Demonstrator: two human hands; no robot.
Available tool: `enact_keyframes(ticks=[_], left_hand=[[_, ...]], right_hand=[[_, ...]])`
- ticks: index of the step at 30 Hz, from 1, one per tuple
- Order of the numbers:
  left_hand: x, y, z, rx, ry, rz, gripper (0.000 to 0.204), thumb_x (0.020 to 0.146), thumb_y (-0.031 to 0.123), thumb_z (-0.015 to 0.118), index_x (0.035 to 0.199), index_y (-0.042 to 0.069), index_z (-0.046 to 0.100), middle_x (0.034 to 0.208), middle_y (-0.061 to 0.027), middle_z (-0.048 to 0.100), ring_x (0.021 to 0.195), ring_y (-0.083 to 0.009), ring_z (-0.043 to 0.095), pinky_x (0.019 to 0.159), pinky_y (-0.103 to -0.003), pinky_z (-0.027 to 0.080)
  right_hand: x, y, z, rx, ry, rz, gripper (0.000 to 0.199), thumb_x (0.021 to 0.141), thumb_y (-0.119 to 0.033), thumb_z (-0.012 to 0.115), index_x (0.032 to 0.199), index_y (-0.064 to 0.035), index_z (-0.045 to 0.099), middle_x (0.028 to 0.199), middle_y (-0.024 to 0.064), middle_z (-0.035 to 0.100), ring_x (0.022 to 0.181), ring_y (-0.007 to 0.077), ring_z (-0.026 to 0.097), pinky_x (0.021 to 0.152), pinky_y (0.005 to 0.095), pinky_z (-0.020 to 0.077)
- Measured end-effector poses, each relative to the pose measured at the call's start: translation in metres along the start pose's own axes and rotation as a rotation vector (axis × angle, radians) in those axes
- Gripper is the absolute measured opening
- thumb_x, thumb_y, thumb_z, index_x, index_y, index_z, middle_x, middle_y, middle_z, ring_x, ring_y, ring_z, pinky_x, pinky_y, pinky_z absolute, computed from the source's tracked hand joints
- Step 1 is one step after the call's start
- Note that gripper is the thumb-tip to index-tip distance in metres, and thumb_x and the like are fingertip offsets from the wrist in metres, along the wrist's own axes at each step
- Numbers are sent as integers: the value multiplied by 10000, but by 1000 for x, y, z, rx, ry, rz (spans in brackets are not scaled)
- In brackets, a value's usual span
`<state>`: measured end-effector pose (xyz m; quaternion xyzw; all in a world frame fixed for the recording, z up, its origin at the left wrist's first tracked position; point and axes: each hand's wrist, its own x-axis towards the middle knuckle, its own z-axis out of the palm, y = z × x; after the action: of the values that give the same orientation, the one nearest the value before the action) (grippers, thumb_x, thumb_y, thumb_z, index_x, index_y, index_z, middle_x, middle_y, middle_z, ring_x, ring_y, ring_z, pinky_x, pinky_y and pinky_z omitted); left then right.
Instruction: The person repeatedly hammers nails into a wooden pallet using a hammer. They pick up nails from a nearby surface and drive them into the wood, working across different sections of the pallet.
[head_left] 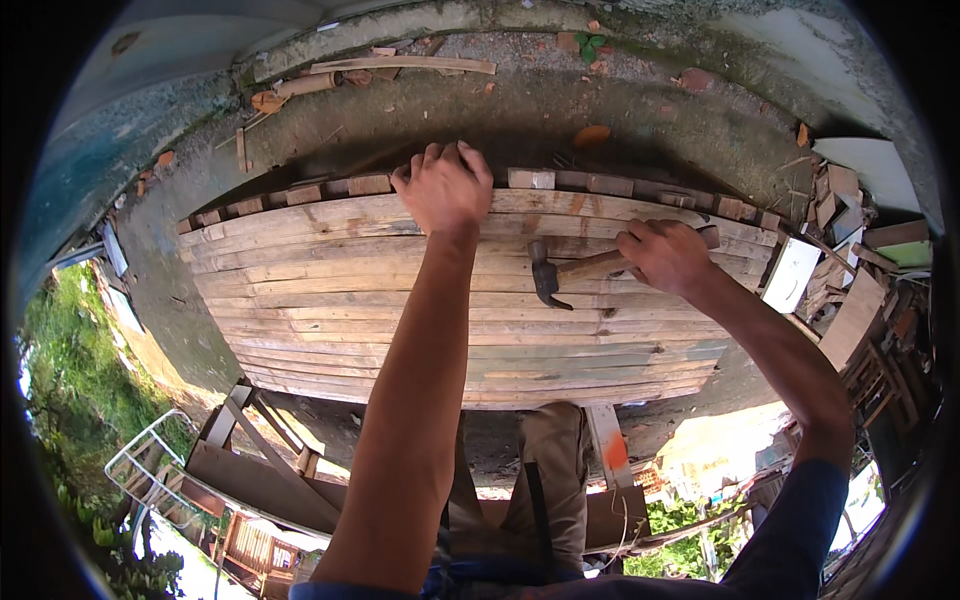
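Note:
A wide panel of pale wooden slats lies in front of me, its slats running left to right. Short wooden block ends show along its far edge. My left hand reaches across to that edge, fingers curled over it; whatever sits beneath the fingertips is hidden. In my right hand is a claw hammer, gripped by its wooden handle. The hammer's dark head points left over the slats, claw toward me, right of my left forearm. I cannot tell whether it touches the wood.
Beyond the panel, a long wood strip and debris lie on the concrete ground before a wall. Scrap boards are piled at the right. A white metal frame and a brown board stand near left. My legs are against the near side.

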<state>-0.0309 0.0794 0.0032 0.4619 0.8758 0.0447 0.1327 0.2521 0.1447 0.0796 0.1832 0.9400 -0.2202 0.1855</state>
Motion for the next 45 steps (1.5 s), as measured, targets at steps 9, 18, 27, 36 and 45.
enact_keyframes(ticks=[9,18,27,36,45], left_hand=[[0,-1,1,28,25,7,375,963,296,456,851,109,760,926,-57,720,950,-263,676,972,-469,412],[-3,0,-2,-20,11,-10,392,951,304,447,863,97,768,918,-87,723,943,-272,681,974,-465,413],[-4,-2,3,-124,170,18,390,940,318,485,823,72,764,905,-107,733,907,-285,687,905,-460,437],[6,-1,-4,116,-221,47,406,952,329,464,1081,70,749,1122,-139,730,1165,-277,642,1041,-523,394],[4,-1,-12,15,-361,134,495,994,384,391,1202,53,696,1279,-160,680,1252,-305,607,1112,-477,383]], right_hand=[[-2,5,2,4,-15,70,328,680,-177,795,946,-103,618,904,56,594,803,250,686,664,390,581],[-6,-25,3,217,147,295,227,779,-172,772,929,-65,640,903,99,660,804,293,709,675,413,584],[64,-62,15,761,852,655,235,966,-218,683,1023,10,671,943,162,652,875,337,640,778,399,507],[89,-93,50,617,916,610,299,961,-268,672,1005,28,690,1014,171,648,1018,355,579,895,445,478],[83,-92,62,528,920,538,316,926,-215,686,1082,60,692,1113,181,645,1095,383,569,992,450,459]])
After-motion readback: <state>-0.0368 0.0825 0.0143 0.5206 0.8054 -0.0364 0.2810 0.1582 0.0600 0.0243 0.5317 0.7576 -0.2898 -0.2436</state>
